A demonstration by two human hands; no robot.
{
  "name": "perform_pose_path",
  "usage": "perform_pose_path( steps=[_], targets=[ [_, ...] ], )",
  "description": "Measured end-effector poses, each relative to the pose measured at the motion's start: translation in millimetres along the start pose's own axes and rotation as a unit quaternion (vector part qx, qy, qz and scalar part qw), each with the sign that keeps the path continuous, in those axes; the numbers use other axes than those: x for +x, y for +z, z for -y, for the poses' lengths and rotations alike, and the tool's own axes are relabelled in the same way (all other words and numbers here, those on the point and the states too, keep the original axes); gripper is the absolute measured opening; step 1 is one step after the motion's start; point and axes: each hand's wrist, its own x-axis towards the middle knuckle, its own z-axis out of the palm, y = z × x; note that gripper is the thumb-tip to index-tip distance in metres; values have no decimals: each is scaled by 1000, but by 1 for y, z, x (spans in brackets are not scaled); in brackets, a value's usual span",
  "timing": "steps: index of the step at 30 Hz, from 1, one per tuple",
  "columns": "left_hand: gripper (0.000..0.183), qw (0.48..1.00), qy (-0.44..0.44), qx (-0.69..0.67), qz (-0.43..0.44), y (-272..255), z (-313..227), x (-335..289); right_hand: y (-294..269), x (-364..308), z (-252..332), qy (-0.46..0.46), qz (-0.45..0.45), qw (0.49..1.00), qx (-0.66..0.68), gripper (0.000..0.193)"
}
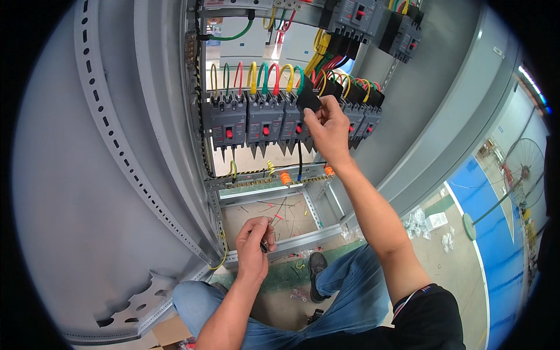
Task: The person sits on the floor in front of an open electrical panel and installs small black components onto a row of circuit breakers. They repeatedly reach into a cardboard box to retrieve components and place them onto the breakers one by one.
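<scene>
My right hand (329, 131) is raised to a row of dark grey circuit breakers, thumb and fingers pinching a flat black plate (309, 95). The plate stands at the top of a breaker (291, 121) with a red toggle, among yellow and green looped wires (287, 73). Lower down, in front of the cabinet's base frame, my left hand (255, 245) is closed with the fingers curled in. A small dark piece shows under its palm, too little of it to name. Left of the plate stand two more breakers, one (265, 119) beside the other (228, 122).
Grey cabinet walls (64, 175) rise on the left and right. More breakers (356, 14) hang above. Orange insulators (285, 178) sit on the lower rail (251, 177). Wire scraps lie on the floor inside the frame (291, 251). Plastic bags (415, 223) and a standing fan (522, 172) are at right.
</scene>
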Motion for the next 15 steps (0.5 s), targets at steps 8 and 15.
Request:
perform_pose_path(
  steps=[8,15],
  targets=[
    [21,1000,-13,4,-1,3,7,0,15,23,7,-85,-18,992,-87,21],
    [21,1000,-7,-8,2,1,-1,-3,-21,24,35,-152,-89,983,-50,31]
  ],
)
